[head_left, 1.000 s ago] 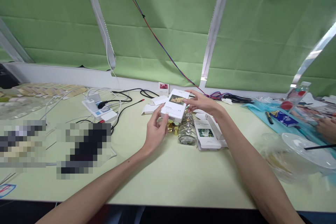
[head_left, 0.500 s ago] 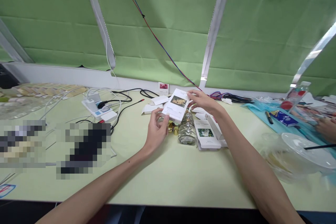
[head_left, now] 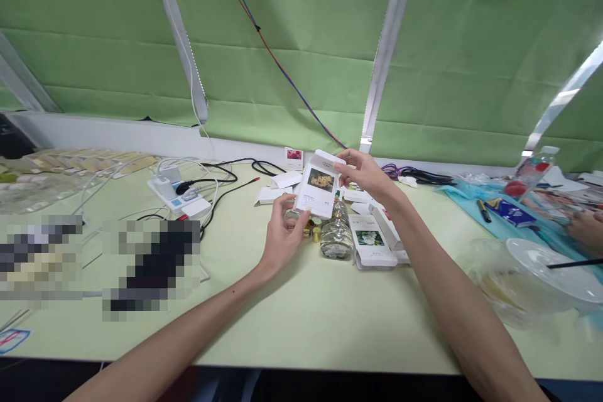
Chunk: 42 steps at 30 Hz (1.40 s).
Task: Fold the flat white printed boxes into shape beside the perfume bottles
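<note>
A small white box (head_left: 316, 191) with a yellow flower picture is raised over the table, its top flap lifted. My left hand (head_left: 282, 235) grips its lower left corner, thumb on the front. At the upper right edge, my right hand (head_left: 362, 173) pinches the box by the flap. Below it stand clear glass bottles (head_left: 336, 240) in a row, with gold caps (head_left: 315, 234) at their left. Right of the bottles lies another white box (head_left: 372, 242) with a white flower picture. Behind, a box with a pink flower picture (head_left: 294, 158) leans by the wall.
To the left are a power strip (head_left: 179, 198) with plugs and cables. A plastic tub with a white lid (head_left: 553, 270) and straw sits at right. Beyond it lie a blue packet (head_left: 511, 212), a marker (head_left: 483, 211) and a water bottle (head_left: 537, 166). Another person's hand (head_left: 586, 229) shows at the right edge.
The box has tilted more upright, and its top flap now stands open. My right hand has moved slightly up at the top edge; my left hand has shifted slightly right.
</note>
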Available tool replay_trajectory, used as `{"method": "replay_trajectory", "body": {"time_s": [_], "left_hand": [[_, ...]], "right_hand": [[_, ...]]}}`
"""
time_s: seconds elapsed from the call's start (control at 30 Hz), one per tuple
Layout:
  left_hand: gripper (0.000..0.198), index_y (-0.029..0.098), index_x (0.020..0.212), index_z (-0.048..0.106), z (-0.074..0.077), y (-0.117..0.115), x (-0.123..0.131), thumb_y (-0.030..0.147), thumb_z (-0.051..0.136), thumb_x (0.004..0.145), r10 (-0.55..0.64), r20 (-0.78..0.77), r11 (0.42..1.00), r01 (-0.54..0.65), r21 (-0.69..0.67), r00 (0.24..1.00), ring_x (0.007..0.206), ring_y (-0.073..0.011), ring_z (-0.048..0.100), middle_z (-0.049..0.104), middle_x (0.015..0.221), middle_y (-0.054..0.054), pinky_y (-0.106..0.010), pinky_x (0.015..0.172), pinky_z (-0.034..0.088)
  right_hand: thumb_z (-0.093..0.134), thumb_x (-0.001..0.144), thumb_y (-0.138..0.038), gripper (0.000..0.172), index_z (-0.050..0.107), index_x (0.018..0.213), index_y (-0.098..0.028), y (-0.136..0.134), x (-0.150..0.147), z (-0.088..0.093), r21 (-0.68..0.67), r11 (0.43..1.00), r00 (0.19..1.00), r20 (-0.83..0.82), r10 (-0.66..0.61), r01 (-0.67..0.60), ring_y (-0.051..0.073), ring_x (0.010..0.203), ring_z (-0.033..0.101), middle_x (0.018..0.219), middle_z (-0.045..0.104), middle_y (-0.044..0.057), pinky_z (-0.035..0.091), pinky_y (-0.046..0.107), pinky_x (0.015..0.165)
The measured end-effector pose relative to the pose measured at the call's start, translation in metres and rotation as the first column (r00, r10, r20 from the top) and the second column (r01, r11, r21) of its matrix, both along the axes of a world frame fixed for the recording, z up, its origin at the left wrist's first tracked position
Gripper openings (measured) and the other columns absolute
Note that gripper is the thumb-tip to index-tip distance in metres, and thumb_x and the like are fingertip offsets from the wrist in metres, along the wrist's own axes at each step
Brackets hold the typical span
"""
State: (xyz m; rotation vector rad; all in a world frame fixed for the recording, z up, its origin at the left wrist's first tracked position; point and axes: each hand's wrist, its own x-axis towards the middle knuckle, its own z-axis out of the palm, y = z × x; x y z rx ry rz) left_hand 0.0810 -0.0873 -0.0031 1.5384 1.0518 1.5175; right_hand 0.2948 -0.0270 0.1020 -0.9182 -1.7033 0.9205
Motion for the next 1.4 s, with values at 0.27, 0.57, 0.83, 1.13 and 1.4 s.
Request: {"method": "replay_trajectory", "body": {"time_s": [0.27, 0.57, 0.83, 1.13, 1.4], "left_hand": [[0.057, 0.028, 0.134, 0.043, -0.004, 0.002, -0.002, 0.044, 0.074, 0.088, 0.015, -0.083, 1.000, -0.013, 0.023, 0.996, 0.055, -0.0035, 0.056, 0.059, 0.123, -0.007, -0.020, 0.050, 0.043], [0.058, 0.027, 0.135, 0.039, -0.001, -0.002, -0.001, 0.035, 0.072, 0.088, 0.008, -0.192, 0.996, 0.008, 0.084, 0.981, 0.051, -0.0033, 0.055, 0.058, 0.124, -0.008, -0.021, 0.050, 0.045], [0.037, 0.024, 0.129, 0.048, 0.004, -0.005, -0.001, 0.041, 0.058, 0.098, -0.003, -0.227, 0.997, 0.019, 0.068, 0.974, 0.057, -0.0077, 0.060, 0.061, 0.129, -0.011, -0.024, 0.053, 0.048], [0.035, 0.023, 0.121, 0.054, 0.008, -0.007, -0.004, 0.052, 0.048, 0.103, -0.020, -0.177, 0.999, 0.024, 0.022, 0.984, 0.050, -0.0107, 0.058, 0.066, 0.088, -0.002, -0.025, 0.047, 0.045], [0.039, 0.027, 0.128, 0.048, 0.007, -0.005, -0.003, 0.056, 0.046, 0.102, -0.043, -0.097, 0.997, 0.049, 0.057, 0.994, 0.056, -0.0087, 0.065, 0.057, 0.137, -0.012, -0.022, 0.038, 0.046]], "right_hand": [[0.078, 0.071, -0.077, 0.060, 0.059, 0.079, -0.020, 0.002, -0.006, 0.004, 0.041, 0.999, 0.988, -0.152, 0.011, -0.005, 0.012, 0.060, 0.065, 0.072, 0.065, 0.000, 0.050, 0.025, 0.056], [0.083, 0.072, -0.067, 0.055, 0.059, 0.059, -0.019, -0.003, -0.009, 0.008, 0.088, 0.996, 0.961, -0.276, 0.009, 0.015, 0.013, 0.063, 0.058, 0.071, 0.067, 0.005, 0.047, 0.026, 0.056], [0.088, 0.065, -0.043, 0.041, 0.062, 0.089, -0.021, -0.005, -0.007, 0.009, 0.024, 0.999, 0.964, -0.264, -0.035, 0.043, 0.014, 0.066, 0.062, 0.074, 0.068, -0.001, 0.046, 0.026, 0.059], [0.078, 0.075, -0.030, 0.035, 0.064, 0.105, -0.020, -0.013, -0.010, 0.008, 0.119, 0.991, 0.994, -0.074, 0.076, -0.067, 0.017, 0.078, 0.065, 0.084, 0.073, 0.002, 0.048, 0.031, 0.071], [0.058, 0.068, -0.012, 0.042, 0.064, 0.109, -0.020, -0.020, -0.022, 0.010, 0.175, 0.978, 0.994, 0.047, 0.102, -0.109, 0.016, 0.076, 0.063, 0.094, 0.077, 0.005, 0.044, 0.028, 0.061]]}}
